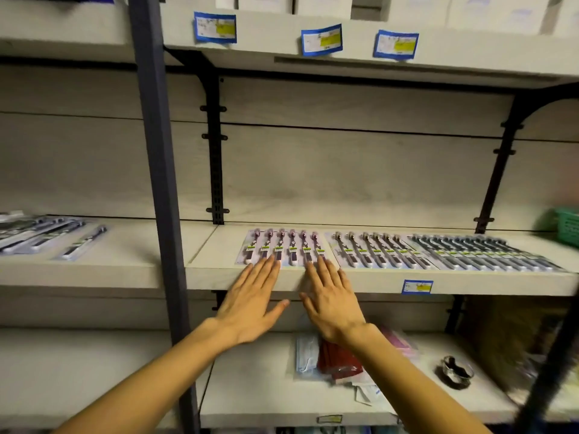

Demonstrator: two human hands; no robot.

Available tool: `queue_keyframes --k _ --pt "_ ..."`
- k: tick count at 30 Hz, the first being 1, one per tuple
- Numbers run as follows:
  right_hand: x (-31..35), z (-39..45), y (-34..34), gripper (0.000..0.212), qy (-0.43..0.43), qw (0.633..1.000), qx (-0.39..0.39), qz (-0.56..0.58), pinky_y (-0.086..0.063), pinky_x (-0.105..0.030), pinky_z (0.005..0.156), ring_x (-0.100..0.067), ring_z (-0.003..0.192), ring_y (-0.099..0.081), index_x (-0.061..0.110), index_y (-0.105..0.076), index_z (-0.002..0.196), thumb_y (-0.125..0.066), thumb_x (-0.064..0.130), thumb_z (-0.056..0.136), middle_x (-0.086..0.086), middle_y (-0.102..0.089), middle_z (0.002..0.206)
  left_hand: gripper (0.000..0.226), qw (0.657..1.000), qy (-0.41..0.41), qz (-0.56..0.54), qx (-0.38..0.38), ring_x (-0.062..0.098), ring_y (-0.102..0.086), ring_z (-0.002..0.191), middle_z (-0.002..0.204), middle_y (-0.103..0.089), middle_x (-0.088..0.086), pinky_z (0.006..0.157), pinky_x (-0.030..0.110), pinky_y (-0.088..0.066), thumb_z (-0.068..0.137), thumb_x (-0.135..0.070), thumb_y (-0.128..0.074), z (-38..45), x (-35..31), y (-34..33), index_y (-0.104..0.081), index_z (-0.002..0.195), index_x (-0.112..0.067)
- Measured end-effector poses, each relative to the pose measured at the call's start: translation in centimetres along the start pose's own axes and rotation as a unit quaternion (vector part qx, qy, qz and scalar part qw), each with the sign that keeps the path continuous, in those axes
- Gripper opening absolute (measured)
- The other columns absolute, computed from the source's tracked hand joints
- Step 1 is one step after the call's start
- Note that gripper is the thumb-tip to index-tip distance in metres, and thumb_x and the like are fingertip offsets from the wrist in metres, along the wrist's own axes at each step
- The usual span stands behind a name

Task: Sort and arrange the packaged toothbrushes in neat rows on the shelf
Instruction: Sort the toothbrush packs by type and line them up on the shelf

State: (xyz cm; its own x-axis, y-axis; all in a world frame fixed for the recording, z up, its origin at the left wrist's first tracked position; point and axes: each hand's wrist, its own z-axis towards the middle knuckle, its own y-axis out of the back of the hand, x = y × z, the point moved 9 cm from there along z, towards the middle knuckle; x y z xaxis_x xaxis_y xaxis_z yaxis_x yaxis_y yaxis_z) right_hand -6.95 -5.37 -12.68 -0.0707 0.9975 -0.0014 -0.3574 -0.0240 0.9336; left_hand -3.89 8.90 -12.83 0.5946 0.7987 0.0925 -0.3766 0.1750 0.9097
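Judging by their thin, light, slippery blister cards, the purple toothbrush packs (283, 247) were best nudged at the near edges, where both hands' straight fingers (269, 266) were laid flat, gripping nothing.

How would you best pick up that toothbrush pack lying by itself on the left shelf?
Probably pinch the lone pack by its near bottom end, coming from the shelf's front edge. It lies flat and thin, tilted, with its near end towards the front and apart from the other packs.

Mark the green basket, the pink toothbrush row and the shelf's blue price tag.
green basket (562, 225), head view, front wall.
pink toothbrush row (283, 245), head view, middle pack.
blue price tag (417, 286), head view, label centre.
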Motion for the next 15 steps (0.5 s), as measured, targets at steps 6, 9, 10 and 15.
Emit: queue_keyframes --k 6,9,10,15 --pt "1.3 -2.4 1.2 0.065 -0.019 0.998 -0.028 0.044 -0.005 -0.038 0.125 -0.023 0.154 -0.005 0.017 -0.015 0.158 -0.034 0.045 0.103 -0.006 -0.009 0.167 0.082 0.998 -0.036 -0.046 0.000 0.012 0.027 0.149 0.162 0.029 -0.001 0.120 0.028 0.018 0.101 -0.061 -0.025 -4.0 0.9 0.1 0.017 0.157 -0.019" --pt "4.5 -2.8 2.3 0.054 0.023 0.996 -0.066 0.049 -0.026 -0.033 0.118 -0.021 0.143 -0.032 0.019 -0.036 0.150 -0.042 0.038 0.100 -0.002 -0.038 0.154 0.078 0.995 -0.051 -0.080 -0.001 0.011 0.012 0.153 0.165 0.020 -0.005 0.123 0.029 0.009 0.102 -0.057 -0.031 -6.5 3.3 1.2 0.007 0.160 -0.022" --pt "6.1 -2.7 2.5 0.051 0.040 0.995 -0.070 0.050 -0.030 -0.032 0.114 -0.019 0.139 -0.037 0.020 -0.040 0.148 -0.044 0.035 0.099 0.001 -0.044 0.150 0.076 0.995 -0.050 -0.083 -0.007 0.012 0.002 0.154 0.167 0.012 -0.005 0.125 0.030 0.002 0.101 -0.056 -0.033 -7.3 4.5 1.8 0.000 0.161 -0.022" --pt "16.5 -0.9 3.1 0.044 0.111 0.987 -0.088 0.080 -0.044 -0.033 0.102 -0.018 0.124 -0.051 0.024 -0.051 0.139 -0.048 0.029 0.096 0.004 -0.056 0.136 0.060 0.996 -0.029 -0.068 -0.052 0.017 -0.033 0.145 0.162 -0.028 -0.003 0.119 0.032 -0.024 0.100 -0.045 -0.045 -11.7 13.4 6.7 -0.034 0.154 -0.023"
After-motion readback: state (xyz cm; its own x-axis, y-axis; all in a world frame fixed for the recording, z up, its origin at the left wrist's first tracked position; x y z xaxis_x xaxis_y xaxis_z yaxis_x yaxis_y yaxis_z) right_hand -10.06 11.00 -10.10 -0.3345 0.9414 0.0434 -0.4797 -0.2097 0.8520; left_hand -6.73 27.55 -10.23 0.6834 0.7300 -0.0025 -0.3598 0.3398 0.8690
